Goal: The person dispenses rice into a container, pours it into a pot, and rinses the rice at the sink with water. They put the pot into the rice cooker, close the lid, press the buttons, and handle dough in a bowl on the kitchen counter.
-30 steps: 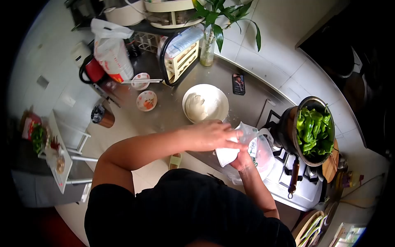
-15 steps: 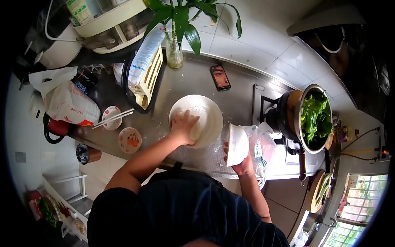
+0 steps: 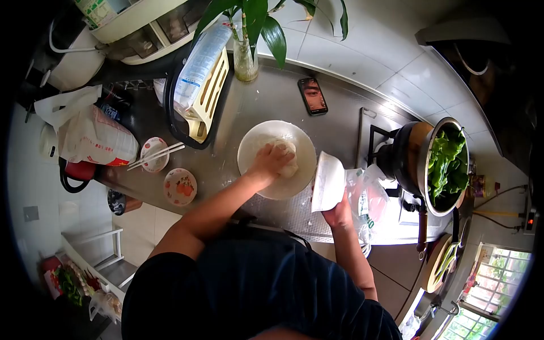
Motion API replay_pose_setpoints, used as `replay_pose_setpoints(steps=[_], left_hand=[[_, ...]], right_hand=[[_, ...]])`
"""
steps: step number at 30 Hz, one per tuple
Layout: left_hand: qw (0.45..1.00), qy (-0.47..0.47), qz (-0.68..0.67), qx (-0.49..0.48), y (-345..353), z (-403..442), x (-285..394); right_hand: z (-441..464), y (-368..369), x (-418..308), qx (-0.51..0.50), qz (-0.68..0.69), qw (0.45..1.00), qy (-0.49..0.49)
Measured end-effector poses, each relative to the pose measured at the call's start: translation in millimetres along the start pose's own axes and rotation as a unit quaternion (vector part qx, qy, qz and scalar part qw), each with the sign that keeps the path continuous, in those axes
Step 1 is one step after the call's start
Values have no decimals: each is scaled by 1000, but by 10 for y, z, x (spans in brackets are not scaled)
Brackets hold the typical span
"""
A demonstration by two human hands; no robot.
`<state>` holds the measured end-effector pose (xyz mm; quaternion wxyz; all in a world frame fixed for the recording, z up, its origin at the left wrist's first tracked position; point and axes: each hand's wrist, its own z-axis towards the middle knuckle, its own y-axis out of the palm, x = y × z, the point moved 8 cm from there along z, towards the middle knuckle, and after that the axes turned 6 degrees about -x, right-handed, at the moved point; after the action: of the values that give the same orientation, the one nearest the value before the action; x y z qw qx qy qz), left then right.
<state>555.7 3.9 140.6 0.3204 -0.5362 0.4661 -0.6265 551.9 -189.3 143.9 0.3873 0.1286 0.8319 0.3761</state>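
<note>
In the head view, a large white mixing bowl [image 3: 305, 148] stands on the steel counter, with pale dough [image 3: 290, 164] and traces of flour inside. My left hand [image 3: 268, 165] reaches into it, its fingers curled over the dough and gripping it. To the right, my right hand [image 3: 339, 213] holds a smaller white bowl [image 3: 328, 180] tipped on its side, its opening facing left toward the mixing bowl. Most of the right hand's fingers are hidden behind that bowl. What the smaller bowl contains cannot be seen.
A phone [image 3: 313, 96] lies behind the mixing bowl. Leafy greens fill a metal colander [image 3: 422, 164] over the stove at right. Two small dishes, one a patterned dish [image 3: 180, 187], chopsticks [image 3: 156, 156] and a rack [image 3: 212, 105] are at left. A plastic bag [image 3: 365, 195] lies beside my right hand.
My left hand has shifted within the mixing bowl, and the dough now shows gathered in a lump under its fingers. The right hand still holds the tilted bowl. The camera view has moved slightly.
</note>
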Motion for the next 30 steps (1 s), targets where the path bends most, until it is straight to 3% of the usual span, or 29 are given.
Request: replay_pose_setpoints(steps=[5, 7, 8, 10, 13, 16, 20, 23, 29, 30], left_hand=[[990, 135, -36, -17, -513, -130, 123], [994, -17, 16, -106, -628, -142, 80], [994, -19, 16, -106, -574, -114, 53], [997, -65, -32, 32, -560, -27, -132], [992, -118, -44, -15, -133, 60, -182], [993, -94, 22, -61, 94, 79, -118], [995, -74, 60, -19, 50, 1, -76], [994, -80, -29, -75, -168, -63, -94], [975, -52, -194, 100, -91, 73, -693], [900, -110, -421, 36, 41, 115, -822]], right_hand=[[166, 79, -189, -20, -75, 997, -21], [225, 57, -211, -1, -76, 997, -16], [256, 74, -227, -5, -78, 997, -19], [310, 56, -230, -9, -82, 996, -23], [369, -30, -209, -6, -99, 995, -25], [357, 31, -139, -18, -103, 994, -15], [403, 79, -148, -14, -145, 989, -30], [410, 192, -181, -8, -206, 978, -39], [395, 466, -87, 21, -333, 942, -22], [456, 462, -65, -12, -369, 927, -64]])
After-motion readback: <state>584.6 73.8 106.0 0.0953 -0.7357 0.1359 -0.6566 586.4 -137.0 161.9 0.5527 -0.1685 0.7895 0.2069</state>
